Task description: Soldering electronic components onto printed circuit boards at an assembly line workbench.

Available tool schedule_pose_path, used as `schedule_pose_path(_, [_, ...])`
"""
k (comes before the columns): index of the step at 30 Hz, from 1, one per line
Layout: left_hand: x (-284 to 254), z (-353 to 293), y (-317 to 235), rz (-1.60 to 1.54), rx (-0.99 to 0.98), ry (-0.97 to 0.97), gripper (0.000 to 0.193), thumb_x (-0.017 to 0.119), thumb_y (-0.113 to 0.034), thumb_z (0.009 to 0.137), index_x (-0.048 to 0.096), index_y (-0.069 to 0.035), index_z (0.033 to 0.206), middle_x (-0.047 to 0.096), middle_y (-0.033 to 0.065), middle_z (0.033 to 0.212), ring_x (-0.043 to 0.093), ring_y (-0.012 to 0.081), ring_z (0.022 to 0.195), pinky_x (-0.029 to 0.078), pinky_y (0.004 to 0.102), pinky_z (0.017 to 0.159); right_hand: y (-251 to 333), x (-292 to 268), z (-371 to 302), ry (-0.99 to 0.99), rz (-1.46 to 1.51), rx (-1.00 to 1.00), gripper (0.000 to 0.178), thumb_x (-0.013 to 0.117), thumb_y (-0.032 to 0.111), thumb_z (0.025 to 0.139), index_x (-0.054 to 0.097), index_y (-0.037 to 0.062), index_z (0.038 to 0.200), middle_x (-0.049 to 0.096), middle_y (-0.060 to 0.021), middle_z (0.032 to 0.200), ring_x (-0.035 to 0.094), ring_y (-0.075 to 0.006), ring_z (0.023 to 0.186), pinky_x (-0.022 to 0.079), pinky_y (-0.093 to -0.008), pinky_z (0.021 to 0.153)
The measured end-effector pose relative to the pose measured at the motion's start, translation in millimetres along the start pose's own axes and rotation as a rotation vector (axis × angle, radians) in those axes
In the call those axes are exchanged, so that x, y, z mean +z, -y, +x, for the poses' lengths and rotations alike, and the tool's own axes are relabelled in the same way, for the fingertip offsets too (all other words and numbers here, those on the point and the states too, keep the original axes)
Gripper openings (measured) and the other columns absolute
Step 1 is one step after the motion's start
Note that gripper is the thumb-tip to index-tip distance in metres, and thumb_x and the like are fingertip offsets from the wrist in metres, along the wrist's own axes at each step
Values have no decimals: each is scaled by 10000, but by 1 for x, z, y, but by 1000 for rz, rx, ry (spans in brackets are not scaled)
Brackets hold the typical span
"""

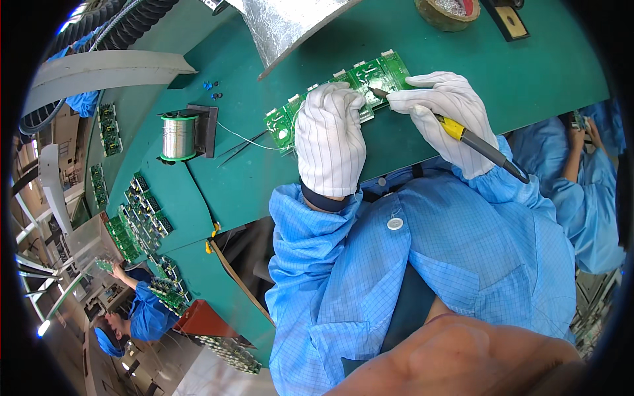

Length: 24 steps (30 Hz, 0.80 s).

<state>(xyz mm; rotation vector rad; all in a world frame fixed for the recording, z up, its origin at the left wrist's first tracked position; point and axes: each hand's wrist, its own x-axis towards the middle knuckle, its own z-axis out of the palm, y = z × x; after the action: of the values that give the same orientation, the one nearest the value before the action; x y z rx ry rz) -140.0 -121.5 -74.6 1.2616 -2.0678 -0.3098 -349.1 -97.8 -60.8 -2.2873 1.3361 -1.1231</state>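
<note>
A long green circuit board (396,66) with white connectors along its far edge lies slanted on the green table. My left hand (330,135), in a white striped glove, rests over its middle with curled fingers. Thin solder wire (247,140) runs from a spool (178,137) on a black holder to this hand, which closes on it; the fingertips are hidden. My right hand (449,109), gloved too, grips a yellow and black soldering iron (452,127). The iron's tip points at the board's right part, close to my left fingers. Dark tweezers (242,149) lie left of the board.
Beyond the board hangs a foil-covered panel (290,30). At the far right are a round bowl (448,16) and an iron stand (507,23). Small blue parts (210,86) lie near the spool. More circuit boards (142,208) crowd the left. Co-workers sit at both sides.
</note>
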Motion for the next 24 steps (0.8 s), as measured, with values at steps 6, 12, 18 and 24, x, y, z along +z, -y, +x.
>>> schedule_pose_path(6, [1, 0, 0, 4, -1, -2, 126, 668, -40, 864, 637, -60, 985, 659, 118, 1038, 615, 318, 1019, 485, 416, 909, 3, 0, 3, 0, 8, 7, 146, 610, 132, 953, 739, 106, 1016, 755, -23, 1031, 679, -241, 1049, 491, -386, 977])
schedule_pose_path(12, [1, 0, -1, 1, -19, -16, 120, 668, -37, 862, 645, -63, 977, 670, 110, 1040, 617, 314, 1029, 482, 416, 923, 1, -4, 3, 6, 19, 33, 164, 586, 137, 968, 735, 94, 1022, 753, -25, 1035, 674, -247, 1055, 487, -386, 973])
schedule_pose_path(18, [2, -3, 0, -15, -14, -45, 97, 660, -45, 872, 646, -61, 966, 677, 108, 1042, 618, 313, 1030, 483, 416, 926, -9, -14, 4, -95, 123, 60, 244, 546, 206, 1015, 719, 39, 1054, 730, -90, 1061, 663, -181, 848, 523, -320, 812])
schedule_pose_path(24, [1, -2, 1, 30, 14, -52, 82, 658, -51, 878, 648, -61, 959, 682, 105, 1026, 626, 305, 1007, 494, 411, 903, -36, -38, 1, -317, 130, 414, 556, 515, 486, 1022, 625, 28, 1318, 707, -83, 1024, 646, -137, 903, 505, -283, 879])
